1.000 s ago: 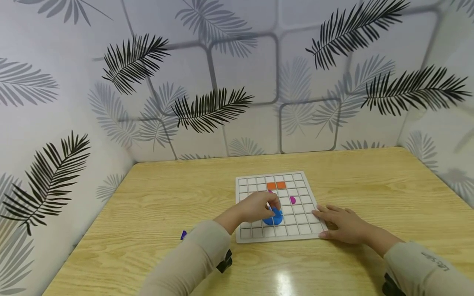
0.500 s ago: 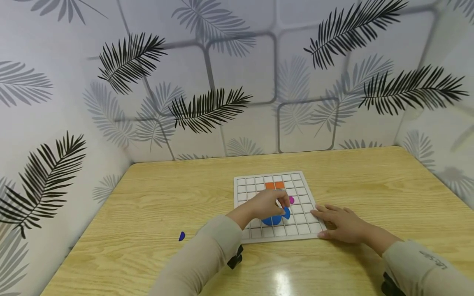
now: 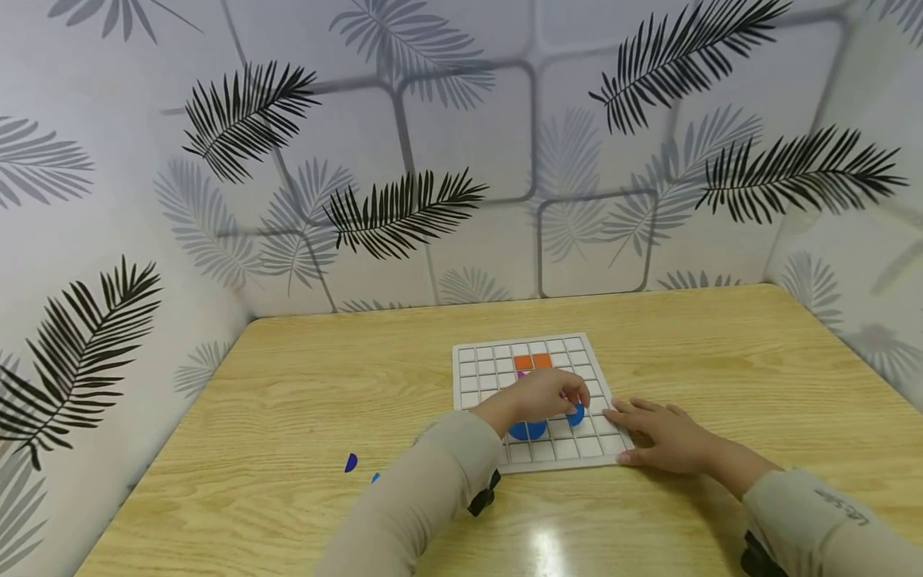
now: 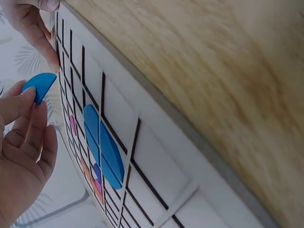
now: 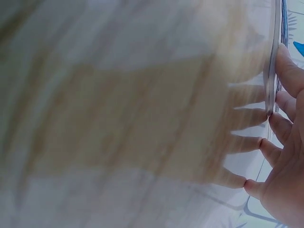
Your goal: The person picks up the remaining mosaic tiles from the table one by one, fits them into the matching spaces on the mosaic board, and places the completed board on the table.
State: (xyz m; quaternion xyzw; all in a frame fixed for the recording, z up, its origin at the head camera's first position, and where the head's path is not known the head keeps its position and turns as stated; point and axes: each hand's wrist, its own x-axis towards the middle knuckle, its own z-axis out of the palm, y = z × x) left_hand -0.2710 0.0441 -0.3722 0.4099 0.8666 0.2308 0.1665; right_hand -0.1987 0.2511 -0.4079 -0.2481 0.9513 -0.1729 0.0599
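Between thumb and fingers my left hand pinches a blue quarter-round tile, held over the right part of the white grid board. Its curved side shows beyond the fingertips in the left wrist view. Under the left wrist, blue tiles form a rounded shape on the board's squares. Two orange square tiles sit farther back on it. A magenta tile and a small purple tile show in the left wrist view. My right hand rests with fingers spread, fingertips at the board's right edge.
On the wooden table, left of the board, lies a dark purple half-round tile. A bit of another blue tile peeks out beside the left sleeve. A leaf-patterned wall stands behind the table.
My left hand has lifted the blue tile from beside the other blue tiles and carried it rightward across the board. The right hand stays at the board's edge.
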